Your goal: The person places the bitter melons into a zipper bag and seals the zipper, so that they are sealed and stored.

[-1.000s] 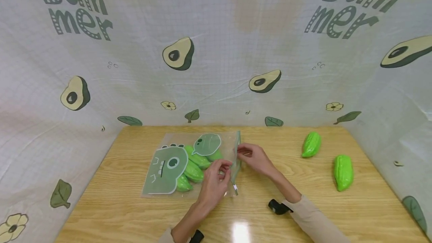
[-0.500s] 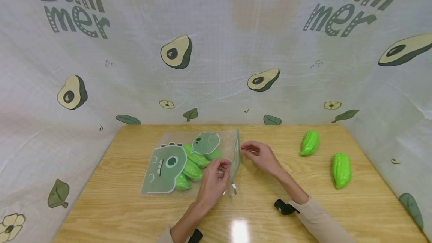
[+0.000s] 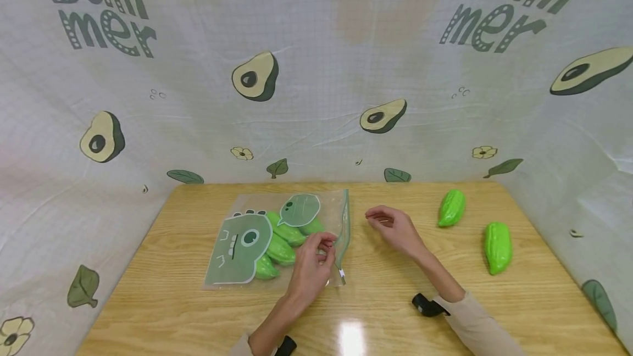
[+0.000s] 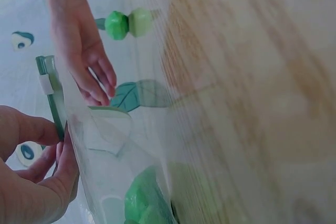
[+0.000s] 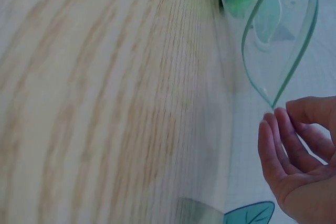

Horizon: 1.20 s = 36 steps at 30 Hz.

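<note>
A clear zip bag [image 3: 229, 257] with a green monster print lies flat on the table, several green ridged bitter melons [image 3: 281, 250] inside. Its zip mouth faces right, and in the right wrist view the green-edged mouth [image 5: 315, 22] gapes apart. My left hand [image 3: 312, 265] pinches the bag near the zip between thumb and fingers. A white slider [image 4: 46, 84] sits on the zip strip close to that hand. My right hand [image 3: 395, 229] is held just right of the mouth, apart from it, fingers loosely bent and holding nothing.
Two loose bitter melons, a farther one [image 3: 452, 208] and a nearer one [image 3: 498, 247], lie on the right of the wooden table [image 3: 198, 323]. A printed cloth [image 3: 316, 70] hangs behind the table and along both sides.
My right hand has let go of the bag's zip edge and moved right, away from it. The mouth bows apart more. My left hand keeps its pinch in the same place.
</note>
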Each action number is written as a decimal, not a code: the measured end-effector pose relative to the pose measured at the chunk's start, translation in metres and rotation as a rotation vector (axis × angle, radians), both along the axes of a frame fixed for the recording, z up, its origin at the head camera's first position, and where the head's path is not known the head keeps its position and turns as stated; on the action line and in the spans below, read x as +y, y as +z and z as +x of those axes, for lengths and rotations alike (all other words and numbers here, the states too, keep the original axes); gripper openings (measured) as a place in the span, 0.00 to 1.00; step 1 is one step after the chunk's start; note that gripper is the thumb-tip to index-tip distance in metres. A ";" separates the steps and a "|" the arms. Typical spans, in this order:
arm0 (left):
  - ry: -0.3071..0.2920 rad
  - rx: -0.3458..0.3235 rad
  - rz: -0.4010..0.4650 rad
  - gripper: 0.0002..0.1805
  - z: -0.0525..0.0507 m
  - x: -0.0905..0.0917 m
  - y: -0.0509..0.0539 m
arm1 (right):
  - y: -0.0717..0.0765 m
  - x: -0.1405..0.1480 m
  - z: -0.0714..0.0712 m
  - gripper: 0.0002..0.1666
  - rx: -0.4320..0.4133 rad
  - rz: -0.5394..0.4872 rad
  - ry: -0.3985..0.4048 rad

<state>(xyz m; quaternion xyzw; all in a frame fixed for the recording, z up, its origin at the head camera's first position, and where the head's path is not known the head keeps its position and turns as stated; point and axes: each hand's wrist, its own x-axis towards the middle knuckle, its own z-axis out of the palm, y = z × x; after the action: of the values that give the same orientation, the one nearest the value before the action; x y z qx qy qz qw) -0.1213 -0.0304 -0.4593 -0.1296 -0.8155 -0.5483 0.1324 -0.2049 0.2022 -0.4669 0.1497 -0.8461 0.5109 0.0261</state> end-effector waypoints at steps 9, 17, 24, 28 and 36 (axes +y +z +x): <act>-0.005 0.005 -0.004 0.10 0.000 0.000 0.000 | 0.002 0.016 0.004 0.11 0.000 0.041 -0.049; -0.012 -0.001 0.008 0.10 0.000 0.000 0.001 | 0.004 0.032 0.005 0.13 0.018 0.051 -0.086; -0.011 -0.003 0.005 0.11 -0.002 0.000 0.000 | 0.005 0.045 0.005 0.14 0.034 0.055 -0.103; -0.010 -0.003 0.007 0.11 -0.002 -0.001 0.001 | 0.007 0.051 0.006 0.14 0.045 0.041 -0.105; -0.011 0.004 0.007 0.11 -0.001 -0.001 0.000 | 0.007 0.061 0.011 0.14 0.064 0.045 -0.143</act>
<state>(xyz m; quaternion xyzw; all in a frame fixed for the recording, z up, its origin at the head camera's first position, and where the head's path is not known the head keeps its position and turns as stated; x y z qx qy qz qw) -0.1223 -0.0310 -0.4590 -0.1346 -0.8126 -0.5516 0.1313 -0.1939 0.2631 -0.4603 0.1056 -0.8645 0.4838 0.0862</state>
